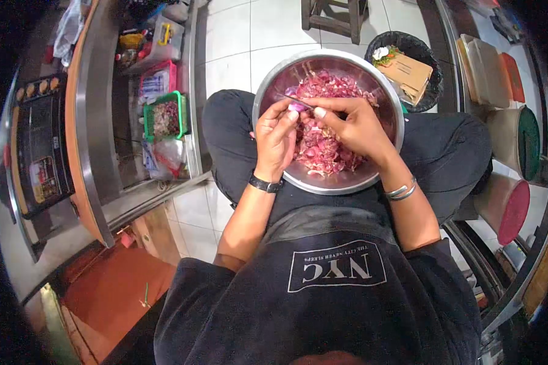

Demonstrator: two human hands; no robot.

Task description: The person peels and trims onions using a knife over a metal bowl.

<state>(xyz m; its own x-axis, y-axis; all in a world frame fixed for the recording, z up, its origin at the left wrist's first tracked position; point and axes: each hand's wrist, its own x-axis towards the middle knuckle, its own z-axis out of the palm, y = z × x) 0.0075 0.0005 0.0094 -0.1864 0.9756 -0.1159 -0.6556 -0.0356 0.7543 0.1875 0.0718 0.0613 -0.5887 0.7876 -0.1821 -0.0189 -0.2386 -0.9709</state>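
Note:
A wide metal bowl rests on my crossed legs, heaped with pinkish-purple shallots and loose skins. Above the heap, my left hand pinches one small purple shallot between thumb and fingertips. My right hand is closed around a small knife, whose thin dark blade lies across the shallot and touches it. The knife's handle is mostly hidden by my right fingers. Both hands meet just over the middle of the bowl.
A bin with a black liner holds cardboard beyond the bowl to the right. A green basket stands on a left shelf. A wooden stool is ahead. Containers with green and pink lids line the right side.

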